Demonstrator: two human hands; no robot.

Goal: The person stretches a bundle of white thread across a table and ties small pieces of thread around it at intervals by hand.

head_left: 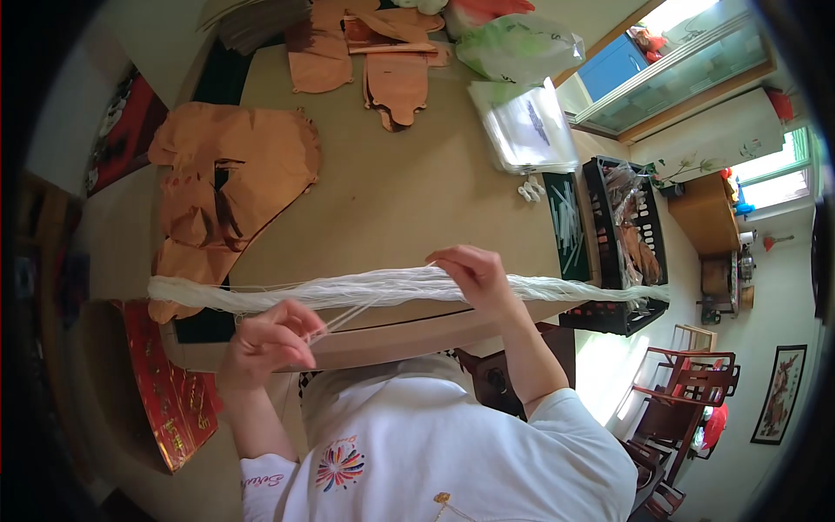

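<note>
A long bundle of white thread (383,287) stretches across the near side of the table, from the brown pieces on the left to the black crate on the right. My left hand (271,337) is closed in front of the bundle, pinching a few strands that are drawn away from it. Over the bundle's middle, my right hand (472,271) has thumb and fingertips pressed together at its upper edge. Thin strands run between the two hands. What exactly the right fingertips grip is too fine to see, but it appears to be thread.
Large brown cut-out sheets (239,174) lie at left, with smaller brown pieces (396,83) at the far side. Clear plastic sleeves (526,130), a plastic bag (522,48) and white sticks (567,226) lie at right. A black crate (600,209) holds wrapped items. The tan tabletop (374,200) lies between.
</note>
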